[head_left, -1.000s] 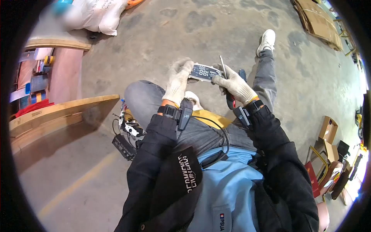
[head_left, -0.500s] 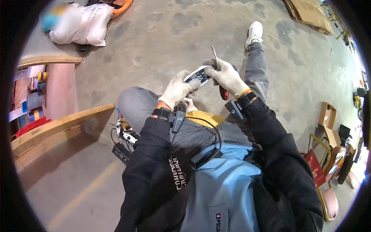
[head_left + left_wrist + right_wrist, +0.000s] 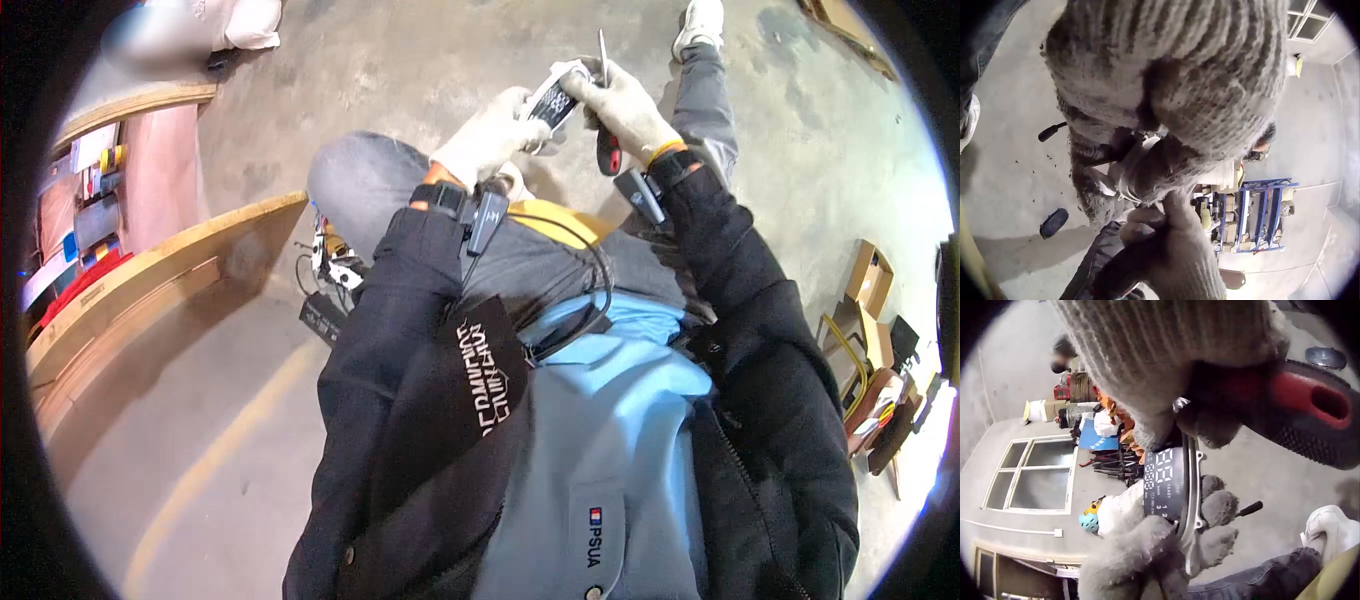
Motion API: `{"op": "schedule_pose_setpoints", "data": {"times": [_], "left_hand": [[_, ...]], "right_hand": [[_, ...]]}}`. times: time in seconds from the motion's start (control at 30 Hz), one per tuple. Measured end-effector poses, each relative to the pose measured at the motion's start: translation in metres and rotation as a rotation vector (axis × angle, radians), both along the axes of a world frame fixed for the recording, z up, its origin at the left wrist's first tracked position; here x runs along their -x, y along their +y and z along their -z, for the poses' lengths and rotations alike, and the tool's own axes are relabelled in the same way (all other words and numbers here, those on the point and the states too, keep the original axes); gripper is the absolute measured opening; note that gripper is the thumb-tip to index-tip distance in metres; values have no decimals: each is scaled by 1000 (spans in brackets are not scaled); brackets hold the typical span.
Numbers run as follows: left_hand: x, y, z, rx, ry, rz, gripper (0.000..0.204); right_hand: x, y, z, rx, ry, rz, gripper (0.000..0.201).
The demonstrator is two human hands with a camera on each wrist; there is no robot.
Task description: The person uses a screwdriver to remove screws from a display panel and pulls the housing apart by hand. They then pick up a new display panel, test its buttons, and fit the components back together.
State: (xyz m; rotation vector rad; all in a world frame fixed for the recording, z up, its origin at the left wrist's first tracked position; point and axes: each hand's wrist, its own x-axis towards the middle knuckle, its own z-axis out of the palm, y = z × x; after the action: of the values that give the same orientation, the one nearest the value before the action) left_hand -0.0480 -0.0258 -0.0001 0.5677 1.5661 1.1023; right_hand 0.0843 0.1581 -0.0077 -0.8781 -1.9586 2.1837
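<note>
A small digital display panel [image 3: 551,104], dark-faced with white digits and a pale rim, is held up between two gloved hands in the head view. My left hand [image 3: 487,136] grips its lower left end, fingers curled round the edge. My right hand [image 3: 628,110] pinches the upper end and also holds a screwdriver [image 3: 609,152] with a red and black handle, its shaft pointing away from me. Close up in the right wrist view, the display panel [image 3: 1163,481] shows its digits and lugged rim. The left wrist view has the glove [image 3: 1166,81] covering most of the panel.
Beside the left knee, a bundle of wired parts [image 3: 338,265] and a black box [image 3: 322,318] lie on the concrete floor. A wooden board edge [image 3: 170,260] stands to the left. Open cardboard [image 3: 868,280] and other items sit at right. Yellow material [image 3: 565,225] lies between the legs.
The display panel has turned from nearly level to steeply tilted, its right end swung up and away. Both hands turned with it, still holding on. The screwdriver stays in my right hand.
</note>
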Motion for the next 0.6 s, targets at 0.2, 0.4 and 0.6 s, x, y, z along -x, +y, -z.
{"op": "schedule_pose_setpoints", "data": {"times": [0.2, 0.4, 0.6], "left_hand": [[-2, 3, -4, -62, -43, -152, 38], [-3, 9, -5, 74, 9, -360, 43], [-5, 0, -1, -40, -156, -116, 40]], "right_hand": [[14, -14, -8, -152, 52, 38, 54], [26, -38, 31, -187, 45, 148, 65], [10, -21, 16, 164, 135, 261, 43]]}}
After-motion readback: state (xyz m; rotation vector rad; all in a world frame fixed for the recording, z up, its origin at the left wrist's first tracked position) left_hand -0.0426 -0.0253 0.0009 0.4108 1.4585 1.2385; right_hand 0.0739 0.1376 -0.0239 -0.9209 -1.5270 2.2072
